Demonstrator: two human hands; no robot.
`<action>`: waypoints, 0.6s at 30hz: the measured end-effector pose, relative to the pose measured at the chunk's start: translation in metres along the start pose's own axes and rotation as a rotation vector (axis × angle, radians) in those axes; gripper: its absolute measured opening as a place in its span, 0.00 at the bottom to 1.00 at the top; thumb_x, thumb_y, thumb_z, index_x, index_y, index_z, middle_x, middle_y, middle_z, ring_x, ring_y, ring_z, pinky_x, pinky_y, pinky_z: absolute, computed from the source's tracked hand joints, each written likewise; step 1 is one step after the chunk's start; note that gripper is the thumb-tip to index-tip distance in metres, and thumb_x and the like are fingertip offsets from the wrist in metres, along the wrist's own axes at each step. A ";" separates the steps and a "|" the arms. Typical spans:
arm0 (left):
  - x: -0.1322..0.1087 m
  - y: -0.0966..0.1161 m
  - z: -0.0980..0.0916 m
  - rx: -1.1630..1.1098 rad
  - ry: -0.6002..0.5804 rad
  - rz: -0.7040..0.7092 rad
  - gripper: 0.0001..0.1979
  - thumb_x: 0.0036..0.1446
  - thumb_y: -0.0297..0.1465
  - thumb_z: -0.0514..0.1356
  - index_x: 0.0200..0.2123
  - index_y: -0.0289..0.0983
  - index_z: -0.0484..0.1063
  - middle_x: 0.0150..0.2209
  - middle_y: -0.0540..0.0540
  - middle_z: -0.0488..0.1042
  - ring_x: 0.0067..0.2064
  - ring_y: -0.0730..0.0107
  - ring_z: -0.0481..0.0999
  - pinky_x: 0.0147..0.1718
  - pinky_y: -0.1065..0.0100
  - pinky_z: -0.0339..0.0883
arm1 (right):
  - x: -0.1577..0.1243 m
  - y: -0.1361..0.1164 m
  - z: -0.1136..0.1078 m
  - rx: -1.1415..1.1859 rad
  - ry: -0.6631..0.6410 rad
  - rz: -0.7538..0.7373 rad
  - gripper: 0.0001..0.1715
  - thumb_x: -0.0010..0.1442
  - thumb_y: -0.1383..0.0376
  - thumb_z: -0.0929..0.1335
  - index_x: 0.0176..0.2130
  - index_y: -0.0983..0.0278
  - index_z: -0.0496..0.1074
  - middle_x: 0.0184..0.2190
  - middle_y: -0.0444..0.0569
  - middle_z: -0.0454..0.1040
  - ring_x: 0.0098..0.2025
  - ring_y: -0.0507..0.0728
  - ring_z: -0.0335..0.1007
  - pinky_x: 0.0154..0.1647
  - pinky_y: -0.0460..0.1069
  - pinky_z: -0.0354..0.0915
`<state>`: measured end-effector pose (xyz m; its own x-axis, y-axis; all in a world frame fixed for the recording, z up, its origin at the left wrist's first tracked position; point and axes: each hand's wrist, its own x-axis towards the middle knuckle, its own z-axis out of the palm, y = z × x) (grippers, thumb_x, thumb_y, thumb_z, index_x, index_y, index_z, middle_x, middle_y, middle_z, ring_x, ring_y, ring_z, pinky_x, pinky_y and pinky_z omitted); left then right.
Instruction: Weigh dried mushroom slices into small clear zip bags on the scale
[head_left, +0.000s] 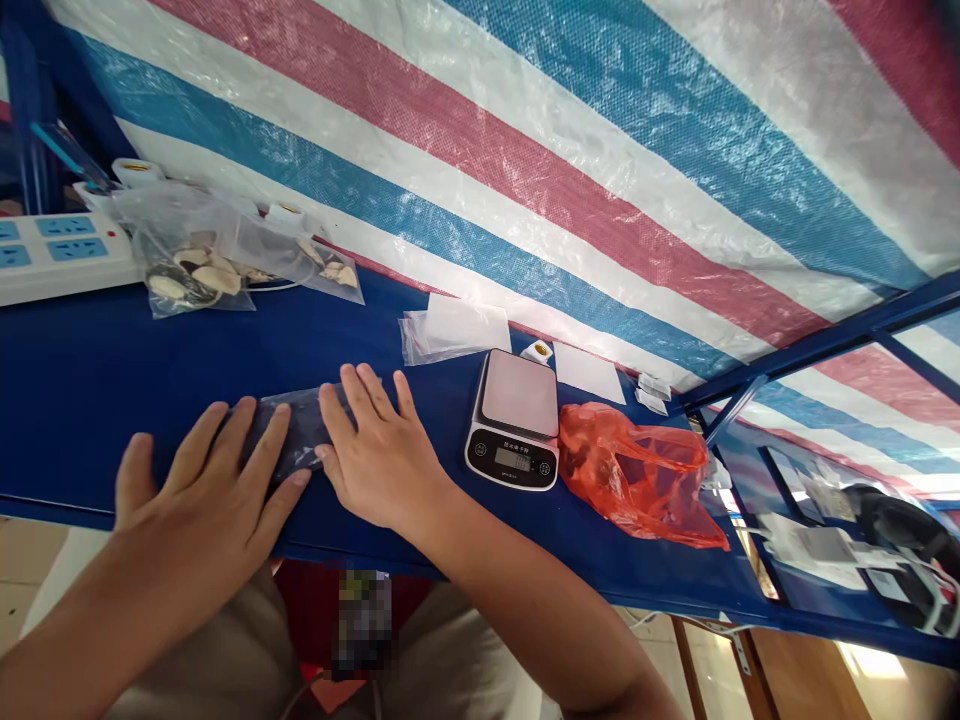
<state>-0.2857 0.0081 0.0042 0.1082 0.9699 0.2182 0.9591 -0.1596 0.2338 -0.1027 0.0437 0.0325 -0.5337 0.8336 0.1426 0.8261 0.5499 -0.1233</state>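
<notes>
A small clear plastic bag (304, 432) lies flat on the blue table (90, 380) in front of me. My left hand (202, 490) rests on its left part, fingers stretched out and flat. My right hand (375, 450) lies on its right part, also flat with the fingers apart. Both hands press down on the bag; neither grips it.
A small digital scale (516, 418) stands right of my right hand, with an orange plastic bag (637, 475) beside it. Clear bags of pale pieces (202, 262) and a white power strip (60, 255) lie at the far left. Empty clear bags (454, 328) lie behind the scale.
</notes>
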 end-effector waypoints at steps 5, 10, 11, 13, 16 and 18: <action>0.005 -0.003 -0.003 -0.034 0.085 0.069 0.35 0.69 0.42 0.40 0.77 0.44 0.47 0.75 0.43 0.55 0.78 0.55 0.47 0.75 0.43 0.37 | 0.000 0.008 -0.003 0.059 -0.113 -0.014 0.33 0.76 0.59 0.55 0.73 0.70 0.57 0.76 0.62 0.52 0.78 0.68 0.43 0.77 0.70 0.43; 0.019 -0.017 0.001 0.041 -0.177 0.210 0.35 0.69 0.38 0.36 0.72 0.38 0.61 0.71 0.42 0.61 0.75 0.49 0.56 0.72 0.39 0.45 | 0.004 0.001 -0.006 0.060 -0.017 -0.050 0.33 0.77 0.59 0.55 0.73 0.71 0.55 0.77 0.59 0.49 0.79 0.63 0.39 0.79 0.66 0.39; 0.018 -0.019 0.003 0.054 -0.180 0.236 0.34 0.68 0.37 0.36 0.71 0.38 0.63 0.71 0.42 0.61 0.75 0.48 0.55 0.72 0.38 0.44 | 0.005 -0.002 -0.004 0.067 -0.011 -0.063 0.34 0.78 0.56 0.54 0.74 0.71 0.54 0.77 0.58 0.49 0.79 0.62 0.38 0.79 0.65 0.38; 0.014 -0.023 0.007 0.063 -0.159 0.290 0.34 0.68 0.35 0.36 0.71 0.39 0.65 0.71 0.41 0.61 0.75 0.48 0.54 0.72 0.37 0.43 | 0.007 -0.004 0.001 0.105 -0.054 -0.078 0.40 0.78 0.49 0.52 0.75 0.71 0.50 0.77 0.57 0.48 0.79 0.62 0.38 0.79 0.64 0.38; 0.010 -0.028 0.013 0.050 -0.102 0.328 0.34 0.68 0.38 0.37 0.73 0.37 0.59 0.72 0.41 0.60 0.75 0.47 0.54 0.71 0.33 0.46 | 0.007 0.001 0.008 0.161 -0.150 -0.016 0.46 0.76 0.43 0.50 0.77 0.71 0.45 0.78 0.58 0.42 0.80 0.64 0.33 0.79 0.68 0.36; 0.010 -0.031 0.016 0.040 -0.086 0.352 0.36 0.69 0.41 0.37 0.75 0.35 0.54 0.73 0.41 0.59 0.75 0.45 0.54 0.70 0.31 0.48 | 0.006 0.009 0.008 0.172 -0.185 0.062 0.47 0.76 0.42 0.50 0.77 0.71 0.45 0.79 0.59 0.37 0.80 0.65 0.28 0.78 0.69 0.33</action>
<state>-0.3098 0.0253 -0.0158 0.4539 0.8688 0.1978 0.8682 -0.4812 0.1211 -0.0999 0.0539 0.0245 -0.5204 0.8525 -0.0504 0.8236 0.4854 -0.2935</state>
